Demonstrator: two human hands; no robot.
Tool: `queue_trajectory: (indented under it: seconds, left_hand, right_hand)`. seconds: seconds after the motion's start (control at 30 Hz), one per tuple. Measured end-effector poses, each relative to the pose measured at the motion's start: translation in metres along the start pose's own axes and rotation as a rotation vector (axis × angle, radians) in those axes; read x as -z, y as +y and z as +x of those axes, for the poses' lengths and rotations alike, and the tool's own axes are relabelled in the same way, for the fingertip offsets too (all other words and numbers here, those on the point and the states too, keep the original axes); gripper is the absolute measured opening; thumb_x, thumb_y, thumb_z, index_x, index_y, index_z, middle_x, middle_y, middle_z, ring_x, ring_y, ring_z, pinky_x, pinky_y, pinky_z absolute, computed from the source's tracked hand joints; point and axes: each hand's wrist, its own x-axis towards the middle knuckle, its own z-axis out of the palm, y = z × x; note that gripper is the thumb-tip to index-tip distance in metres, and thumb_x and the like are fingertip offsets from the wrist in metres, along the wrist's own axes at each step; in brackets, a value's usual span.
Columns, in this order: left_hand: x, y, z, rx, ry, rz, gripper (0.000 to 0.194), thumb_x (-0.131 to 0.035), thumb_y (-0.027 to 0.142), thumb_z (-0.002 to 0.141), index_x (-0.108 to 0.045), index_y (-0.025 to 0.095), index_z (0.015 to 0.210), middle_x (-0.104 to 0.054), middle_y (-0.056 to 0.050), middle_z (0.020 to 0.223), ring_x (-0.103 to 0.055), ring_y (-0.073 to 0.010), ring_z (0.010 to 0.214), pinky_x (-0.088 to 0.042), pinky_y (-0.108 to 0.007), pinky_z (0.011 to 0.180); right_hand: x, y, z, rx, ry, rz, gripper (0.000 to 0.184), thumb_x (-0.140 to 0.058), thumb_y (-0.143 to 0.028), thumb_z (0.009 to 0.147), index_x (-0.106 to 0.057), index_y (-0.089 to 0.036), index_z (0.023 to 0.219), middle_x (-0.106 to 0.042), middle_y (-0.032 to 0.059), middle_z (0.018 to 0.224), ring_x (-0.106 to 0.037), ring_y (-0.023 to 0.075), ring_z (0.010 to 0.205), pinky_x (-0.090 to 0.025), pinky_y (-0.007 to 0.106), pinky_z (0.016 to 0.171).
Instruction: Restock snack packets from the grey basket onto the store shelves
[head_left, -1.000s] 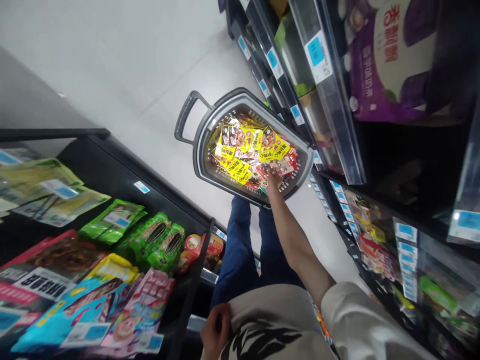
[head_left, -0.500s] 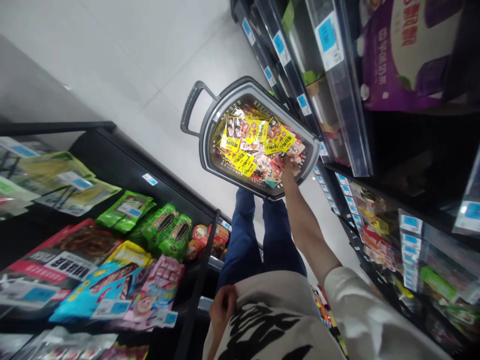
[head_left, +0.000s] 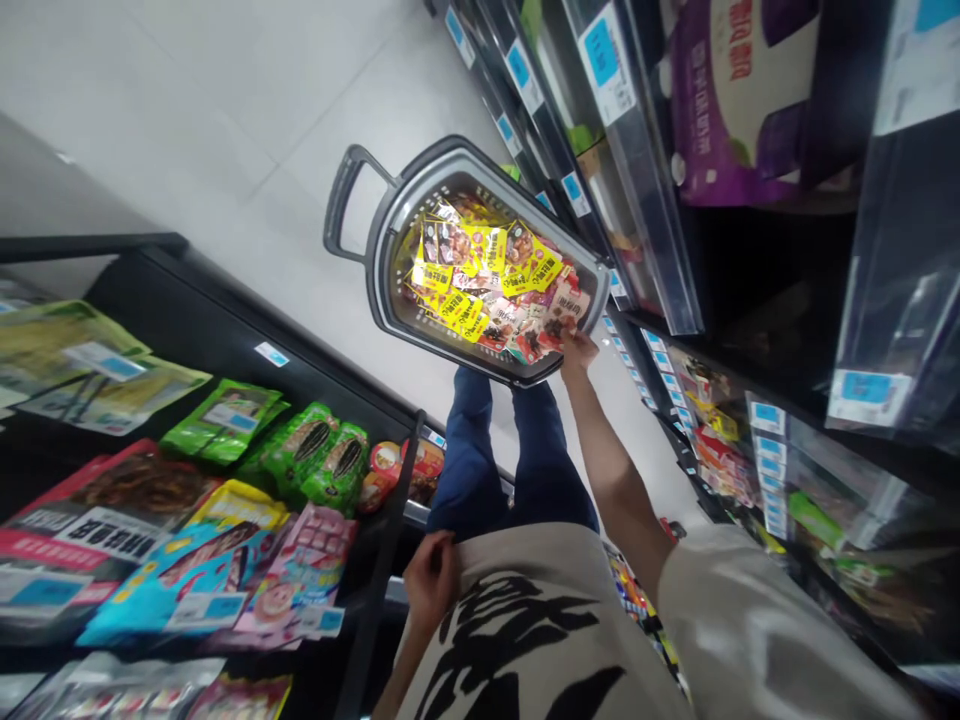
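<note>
A grey and black basket (head_left: 379,290) holds many small yellow, pink and red snack packets (head_left: 487,250). My right hand (head_left: 576,345) is at its near right rim, with the fingertips closed on the edge of a red snack packet (head_left: 553,328) among the others. How firmly that packet is held is hard to see. Low at my side, by the hem of my shirt, my left hand (head_left: 431,572) is curled loosely, and nothing shows in it. The basket's handle (head_left: 346,205) juts out at the upper left, with no hand on it.
On the left, a black shelf holds green seed bags (head_left: 337,465), a blue snack bag (head_left: 187,560) and a pink bag (head_left: 300,580). Tall shelves with price tags (head_left: 604,55) and a purple package (head_left: 720,110) stand close on the right. Pale floor tiles (head_left: 225,90) lie ahead.
My right hand has drawn back from inside the basket to its rim, the red packet apparently at its fingertips. The whole view has shifted, so basket and shelves appear further left.
</note>
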Motion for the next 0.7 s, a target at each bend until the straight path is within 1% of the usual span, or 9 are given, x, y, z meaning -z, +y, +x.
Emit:
queue_trajectory:
  seconds: [0.13, 0.2, 0.27, 0.33, 0.4, 0.43, 0.6, 0.63, 0.7]
  left_hand:
    - [0.004, 0.041, 0.068, -0.293, 0.115, -0.009, 0.025, -0.065, 0.046, 0.091, -0.07, 0.021, 0.087, -0.074, -0.008, 0.09, -0.072, -0.0238, 0.089, -0.057, -0.036, 0.089]
    - [0.004, 0.073, 0.113, -0.384, 0.134, -0.022, 0.048, -0.08, 0.049, 0.08, -0.07, 0.017, 0.115, -0.072, -0.015, 0.122, -0.067, -0.0298, 0.119, -0.051, -0.043, 0.109]
    - [0.001, 0.101, 0.152, -0.381, 0.018, -0.077, 0.084, -0.094, 0.052, 0.064, -0.065, 0.013, 0.132, -0.065, -0.019, 0.141, -0.06, -0.0356, 0.134, -0.046, -0.05, 0.118]
    - [-0.003, 0.118, 0.178, -0.273, -0.278, -0.182, 0.079, -0.091, 0.056, 0.067, -0.069, 0.013, 0.129, -0.072, -0.016, 0.131, -0.067, -0.0349, 0.125, -0.052, -0.05, 0.112]
    - [-0.004, 0.122, 0.188, -0.156, -0.413, -0.315, 0.067, -0.084, 0.059, 0.076, -0.072, 0.013, 0.125, -0.077, -0.014, 0.123, -0.072, -0.0325, 0.119, -0.055, -0.049, 0.11]
    - [-0.004, 0.121, 0.189, -0.111, -0.4, -0.371, 0.065, -0.082, 0.058, 0.078, -0.073, 0.013, 0.124, -0.078, -0.014, 0.122, -0.073, -0.032, 0.119, -0.054, -0.049, 0.111]
    - [0.013, 0.099, 0.184, -0.016, -0.163, -0.418, 0.066, -0.092, 0.054, 0.066, -0.076, 0.01, 0.112, -0.08, -0.017, 0.116, -0.077, -0.0341, 0.11, -0.059, -0.052, 0.105]
    - [0.018, 0.095, 0.184, -0.01, -0.133, -0.419, 0.065, -0.091, 0.054, 0.067, -0.076, 0.01, 0.112, -0.08, -0.017, 0.116, -0.077, -0.034, 0.109, -0.059, -0.052, 0.105]
    - [0.024, 0.088, 0.187, -0.001, -0.096, -0.432, 0.064, -0.089, 0.055, 0.07, -0.076, 0.01, 0.113, -0.08, -0.018, 0.116, -0.078, -0.0333, 0.108, -0.06, -0.051, 0.103]
  right_hand:
    - [0.033, 0.002, -0.057, -0.046, -0.215, 0.097, 0.016, -0.085, -0.024, 0.07, -0.073, -0.015, 0.077, -0.076, 0.0023, 0.076, -0.072, 0.0209, 0.08, -0.059, 0.034, 0.079]
    - [0.048, 0.0, -0.095, -0.072, -0.549, 0.151, 0.022, -0.09, -0.027, 0.064, -0.076, -0.015, 0.075, -0.077, 0.0033, 0.08, -0.073, 0.0223, 0.082, -0.059, 0.035, 0.082]
    - [0.057, -0.006, -0.133, -0.1, -0.923, 0.157, 0.026, -0.091, -0.034, 0.068, -0.08, -0.016, 0.083, -0.079, 0.0046, 0.085, -0.073, 0.0227, 0.081, -0.059, 0.035, 0.082]
    - [0.058, -0.013, -0.166, -0.099, -1.153, 0.163, 0.025, -0.089, -0.038, 0.073, -0.082, -0.018, 0.087, -0.079, 0.0048, 0.092, -0.073, 0.0227, 0.083, -0.058, 0.034, 0.08]
    - [0.052, -0.02, -0.189, -0.042, -1.19, 0.196, 0.021, -0.086, -0.04, 0.078, -0.081, -0.021, 0.084, -0.077, 0.0051, 0.102, -0.073, 0.0235, 0.092, -0.058, 0.034, 0.084]
    - [0.048, -0.021, -0.198, 0.006, -1.174, 0.2, 0.02, -0.085, -0.041, 0.079, -0.079, -0.021, 0.081, -0.076, 0.0058, 0.108, -0.073, 0.024, 0.098, -0.058, 0.034, 0.087]
    - [0.016, -0.012, -0.202, 0.184, -1.282, 0.111, 0.03, -0.093, -0.044, 0.071, -0.076, -0.02, 0.074, -0.07, 0.0108, 0.124, -0.069, 0.0261, 0.114, -0.054, 0.037, 0.101]
    - [0.006, -0.01, -0.195, 0.15, -1.251, 0.095, 0.031, -0.092, -0.046, 0.07, -0.076, -0.02, 0.078, -0.07, 0.0109, 0.125, -0.069, 0.0258, 0.114, -0.055, 0.037, 0.099]
    - [-0.017, -0.007, -0.17, 0.044, -0.995, 0.041, 0.032, -0.085, -0.048, 0.077, -0.076, -0.02, 0.092, -0.072, 0.011, 0.123, -0.07, 0.0248, 0.112, -0.057, 0.037, 0.096]
